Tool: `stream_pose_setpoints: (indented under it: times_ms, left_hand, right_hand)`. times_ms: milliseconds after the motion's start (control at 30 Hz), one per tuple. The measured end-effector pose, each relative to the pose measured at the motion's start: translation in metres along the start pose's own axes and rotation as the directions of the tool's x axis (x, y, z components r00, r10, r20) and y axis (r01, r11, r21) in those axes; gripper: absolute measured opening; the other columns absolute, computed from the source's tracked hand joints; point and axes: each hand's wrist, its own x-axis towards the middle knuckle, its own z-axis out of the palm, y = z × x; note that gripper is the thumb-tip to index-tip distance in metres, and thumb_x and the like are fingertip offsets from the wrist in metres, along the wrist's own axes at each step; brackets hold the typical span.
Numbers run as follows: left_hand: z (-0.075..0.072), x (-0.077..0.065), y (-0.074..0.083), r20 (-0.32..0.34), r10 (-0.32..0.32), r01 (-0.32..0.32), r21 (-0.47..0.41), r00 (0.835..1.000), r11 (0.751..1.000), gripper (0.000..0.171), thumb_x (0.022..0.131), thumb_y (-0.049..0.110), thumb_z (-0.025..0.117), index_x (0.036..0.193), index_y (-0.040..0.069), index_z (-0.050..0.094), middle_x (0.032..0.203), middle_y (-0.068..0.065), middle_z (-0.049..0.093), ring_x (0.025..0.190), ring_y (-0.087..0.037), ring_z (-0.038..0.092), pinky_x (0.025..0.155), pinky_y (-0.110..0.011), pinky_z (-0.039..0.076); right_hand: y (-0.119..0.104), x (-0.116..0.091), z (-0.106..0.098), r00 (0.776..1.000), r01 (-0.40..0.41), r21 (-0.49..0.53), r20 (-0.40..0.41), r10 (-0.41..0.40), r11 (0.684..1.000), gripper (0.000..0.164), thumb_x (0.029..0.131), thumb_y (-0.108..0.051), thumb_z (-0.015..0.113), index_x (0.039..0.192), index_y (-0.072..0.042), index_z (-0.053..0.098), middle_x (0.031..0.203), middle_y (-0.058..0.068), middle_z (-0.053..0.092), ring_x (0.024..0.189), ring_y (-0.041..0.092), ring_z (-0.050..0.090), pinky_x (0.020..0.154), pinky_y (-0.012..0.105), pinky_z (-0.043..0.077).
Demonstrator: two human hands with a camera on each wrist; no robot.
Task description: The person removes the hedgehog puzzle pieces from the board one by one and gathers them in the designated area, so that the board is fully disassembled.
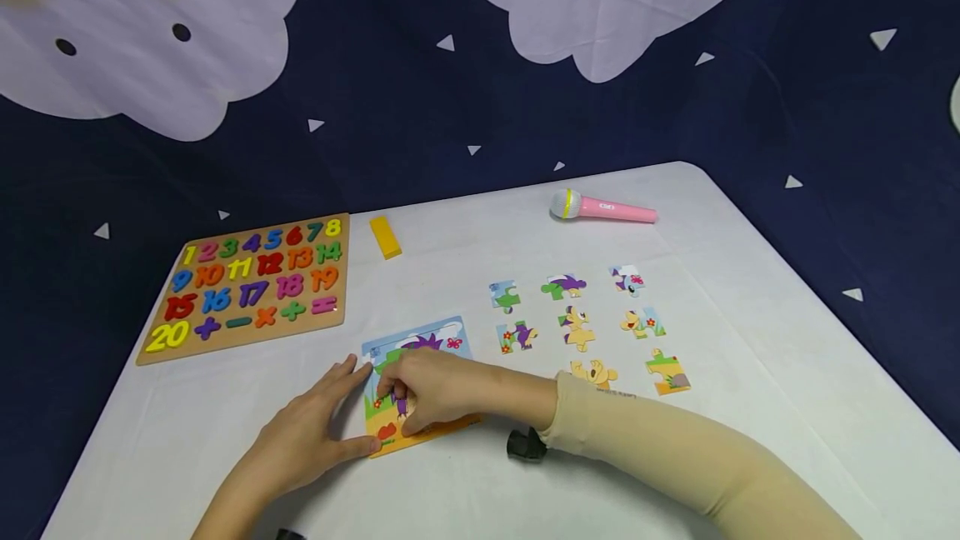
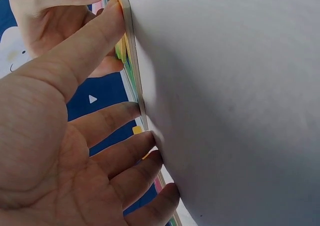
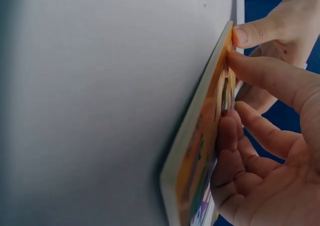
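A square cartoon puzzle board [image 1: 387, 433] lies on the table under both hands. My left hand [image 1: 303, 436] spreads along its left side, the thumb pressing the lower-left corner and the fingertips resting by the edge. Over the lower-left part of the board, my right hand [image 1: 431, 386] pinches a puzzle piece [image 3: 227, 93] between thumb and bent fingers, close against the board surface. Most of that piece is hidden by the fingers. Loose puzzle pieces, such as a purple-and-green one [image 1: 564, 285] and an orange-and-green one [image 1: 667, 372], lie spread out to the right.
A wooden number board [image 1: 247, 338] with coloured numerals stands at the left of the white table [image 1: 750, 290]. Behind the puzzle is a yellow block [image 1: 386, 237]. A pink toy microphone [image 1: 611, 209] lies at the back right. The right forearm partly covers one loose yellow piece [image 1: 596, 372].
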Motion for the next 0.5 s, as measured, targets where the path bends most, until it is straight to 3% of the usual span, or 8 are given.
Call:
stream_pose_setpoints:
  times_ms: [233,400,500]
  left_hand:
    - [0.0014,0.0001,-0.0004,-0.009,0.0,0.0,0.0,1.0,1.0,0.105,0.075,0.059,0.093,0.161,0.017,0.05,0.173,-0.017,0.037,0.158,-0.049,0.036,0.111,-0.08,0.043]
    - [0.0014,-0.0012,-0.0004,-0.014,0.005,-0.005,-0.008,1.0,1.0,0.104,0.076,0.058,0.093,0.161,0.016,0.05,0.174,-0.017,0.037,0.158,-0.049,0.036,0.112,-0.08,0.042]
    - [0.0014,-0.0017,-0.0002,-0.017,0.009,-0.009,-0.007,1.0,1.0,0.104,0.076,0.057,0.093,0.162,0.017,0.05,0.174,-0.017,0.037,0.158,-0.049,0.036,0.111,-0.081,0.042]
  right_hand:
    - [-0.0034,0.0007,0.0015,1.0,-0.001,-0.014,0.004,0.001,1.0,0.045,0.085,-0.017,0.092,0.126,-0.011,0.074,0.089,-0.01,0.062,0.081,0.0,0.052,0.075,0.012,0.046]
    - [-0.0053,0.0001,0.0024,0.998,-0.06,-0.022,-0.01,0.06,0.998,0.062,0.083,-0.022,0.095,0.137,-0.006,0.068,0.087,-0.01,0.06,0.082,0.001,0.053,0.079,0.012,0.047]
    - [-0.0069,-0.0012,0.003,0.994,-0.104,-0.02,-0.024,0.104,0.994,0.063,0.081,-0.025,0.097,0.136,-0.007,0.07,0.089,-0.011,0.061,0.082,0.001,0.054,0.079,0.013,0.048]
